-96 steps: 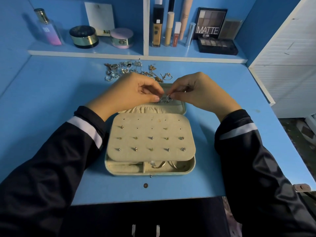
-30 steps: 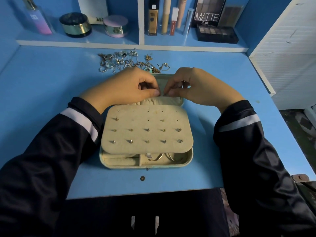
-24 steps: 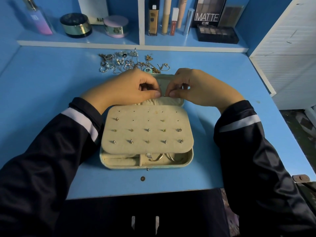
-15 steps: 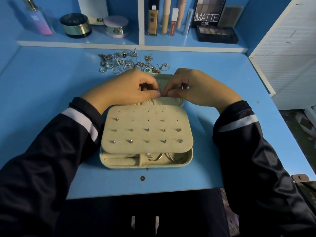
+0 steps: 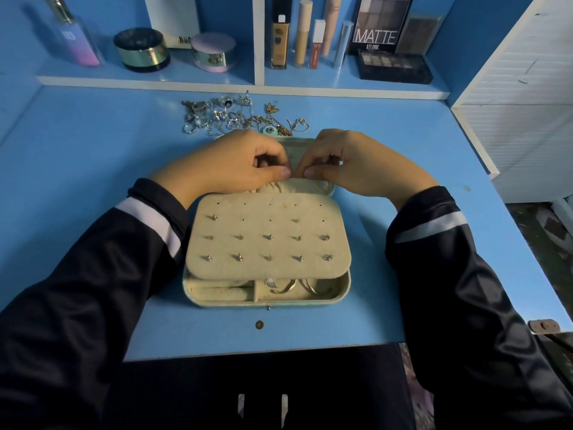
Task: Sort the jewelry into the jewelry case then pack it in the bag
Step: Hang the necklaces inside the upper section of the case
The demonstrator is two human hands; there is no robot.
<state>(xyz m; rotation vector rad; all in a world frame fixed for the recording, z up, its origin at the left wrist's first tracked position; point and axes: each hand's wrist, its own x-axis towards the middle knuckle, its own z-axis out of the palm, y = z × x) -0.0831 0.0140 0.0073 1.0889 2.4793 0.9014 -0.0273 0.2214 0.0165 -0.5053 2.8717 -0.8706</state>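
Blue desktop (image 5: 93, 181) fills our view, and at its middle lies the open, rounded mint-green jewelry case with beige velvety lining (image 5: 344, 294). A beige perforated earring panel (image 5: 269, 231) covers the near half, with small metal stud earrings (image 5: 269, 238) seated in its lower rows. Under the panel's front edge we see padded ring rolls (image 5: 217, 293) at left and gold hoops (image 5: 288, 287) at right. Over the far half, the left hand (image 5: 229, 164) and right hand (image 5: 359, 162) meet, thumbs and forefingers pinched on what may be a small piece of jewelry, hidden by the fingers. A tangled heap of silver and gold jewelry (image 5: 235, 117) lies just behind the case. Beyond, a blue shelf (image 5: 186, 74) holds jars, tubes and a black "MATTE" eyeshadow palette (image 5: 376, 24).
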